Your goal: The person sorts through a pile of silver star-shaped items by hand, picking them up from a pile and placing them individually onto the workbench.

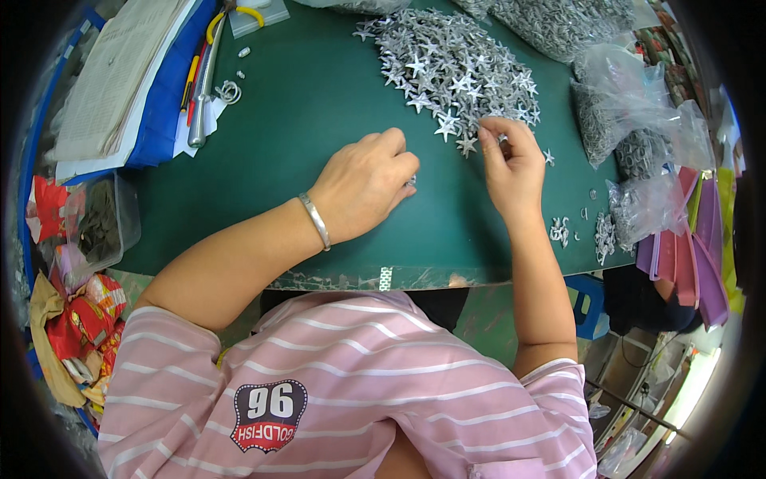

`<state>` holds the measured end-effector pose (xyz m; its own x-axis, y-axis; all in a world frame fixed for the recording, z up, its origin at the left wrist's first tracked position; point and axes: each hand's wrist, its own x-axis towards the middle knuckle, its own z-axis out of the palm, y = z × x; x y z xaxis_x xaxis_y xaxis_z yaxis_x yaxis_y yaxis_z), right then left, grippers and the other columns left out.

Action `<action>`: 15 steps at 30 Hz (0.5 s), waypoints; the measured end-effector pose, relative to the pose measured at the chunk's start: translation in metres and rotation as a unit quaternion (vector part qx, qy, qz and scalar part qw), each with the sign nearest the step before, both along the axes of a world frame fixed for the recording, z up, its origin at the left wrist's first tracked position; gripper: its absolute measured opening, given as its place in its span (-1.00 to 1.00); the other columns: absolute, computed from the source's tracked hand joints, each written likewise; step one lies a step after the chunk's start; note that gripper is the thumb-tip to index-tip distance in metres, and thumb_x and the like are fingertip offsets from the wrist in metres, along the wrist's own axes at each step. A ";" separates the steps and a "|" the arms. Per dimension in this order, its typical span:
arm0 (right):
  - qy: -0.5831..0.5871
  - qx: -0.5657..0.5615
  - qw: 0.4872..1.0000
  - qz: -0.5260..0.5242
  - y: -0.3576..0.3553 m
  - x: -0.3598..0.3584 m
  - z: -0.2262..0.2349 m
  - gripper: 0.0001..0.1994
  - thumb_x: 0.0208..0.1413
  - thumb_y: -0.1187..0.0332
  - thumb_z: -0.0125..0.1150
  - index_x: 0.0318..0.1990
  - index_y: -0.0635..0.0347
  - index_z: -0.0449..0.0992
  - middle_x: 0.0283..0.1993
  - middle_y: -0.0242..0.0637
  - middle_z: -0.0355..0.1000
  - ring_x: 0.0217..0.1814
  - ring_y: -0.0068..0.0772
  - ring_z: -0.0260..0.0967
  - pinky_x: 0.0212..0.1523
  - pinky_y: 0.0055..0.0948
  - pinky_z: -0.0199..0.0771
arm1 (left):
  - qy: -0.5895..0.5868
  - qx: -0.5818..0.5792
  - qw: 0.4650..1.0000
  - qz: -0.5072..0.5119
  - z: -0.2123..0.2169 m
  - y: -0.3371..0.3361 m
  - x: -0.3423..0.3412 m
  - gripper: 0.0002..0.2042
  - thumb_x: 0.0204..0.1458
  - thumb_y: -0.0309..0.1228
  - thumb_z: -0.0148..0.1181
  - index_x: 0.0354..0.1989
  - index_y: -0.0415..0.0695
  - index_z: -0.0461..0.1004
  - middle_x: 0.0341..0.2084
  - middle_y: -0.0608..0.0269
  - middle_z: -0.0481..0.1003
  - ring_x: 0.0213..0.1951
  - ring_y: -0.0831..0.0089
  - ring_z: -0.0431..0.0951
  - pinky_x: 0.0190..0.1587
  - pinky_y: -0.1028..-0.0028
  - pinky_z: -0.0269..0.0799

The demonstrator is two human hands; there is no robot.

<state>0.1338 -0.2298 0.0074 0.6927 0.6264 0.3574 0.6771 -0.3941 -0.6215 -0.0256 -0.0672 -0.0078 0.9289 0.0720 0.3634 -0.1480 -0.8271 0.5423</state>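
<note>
My left hand (365,185), with a silver bangle (314,222) on its wrist, is closed low over the green tabletop. A small silver piece (411,182) peeks out between its fingertips, mostly hidden, so its shape cannot be told. At the near edge of a large heap of silver star-shaped metal pieces (455,72), my right hand (517,166) has thumb and forefinger drawn together in a pinch. Whatever lies between those tips is too small to make out. A loose star (467,144) lies just left of its thumb, and another star (549,157) lies to its right.
Clear plastic bags of metal pieces (610,104) crowd the right side. Small silver bits (559,231) lie near the right front edge. At left are papers (112,80), a tapered metal rod (203,100), yellow-handled pliers or scissors (214,28), rings (230,93) and a clear plastic box (126,219).
</note>
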 end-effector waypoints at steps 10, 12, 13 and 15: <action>-0.109 -0.002 0.991 0.083 -0.002 -0.001 -0.015 -0.75 0.07 0.56 0.10 -0.10 0.11 0.52 0.04 -0.08 0.38 -0.11 0.01 0.46 -0.15 -0.23 0.51 | -0.039 -0.104 0.994 -0.023 -0.007 0.010 0.000 -0.85 -0.04 -0.54 0.24 -0.30 -0.25 0.44 -0.38 0.10 0.41 -0.34 0.16 0.48 -0.28 0.36 0.42; -0.085 -0.065 0.994 0.035 -0.004 -0.006 -0.013 -0.74 0.04 0.60 0.08 -0.12 0.14 0.53 0.04 -0.10 0.38 -0.11 0.00 0.46 -0.13 -0.23 0.51 | -0.016 -0.151 0.988 0.000 -0.007 0.015 0.004 -0.88 0.03 -0.51 0.19 -0.29 -0.25 0.44 -0.45 0.14 0.42 -0.38 0.23 0.48 -0.34 0.43 0.40; -0.078 -0.077 0.993 0.049 -0.003 -0.015 -0.012 -0.73 0.03 0.61 0.07 -0.12 0.14 0.53 0.04 -0.10 0.39 -0.11 0.00 0.46 -0.13 -0.24 0.51 | -0.005 -0.172 0.985 0.016 -0.008 0.018 0.005 -0.89 0.06 -0.50 0.16 -0.29 -0.26 0.43 -0.48 0.16 0.42 -0.40 0.27 0.49 -0.37 0.47 0.39; -0.042 -0.089 0.990 0.105 -0.005 -0.027 -0.008 -0.71 0.01 0.63 0.06 -0.11 0.14 0.54 0.03 -0.10 0.39 -0.11 -0.01 0.46 -0.13 -0.23 0.51 | 0.106 -0.373 0.921 0.043 0.002 0.024 0.005 -0.91 0.12 -0.47 0.10 -0.29 -0.25 0.43 -0.49 0.20 0.43 -0.43 0.32 0.49 -0.40 0.56 0.35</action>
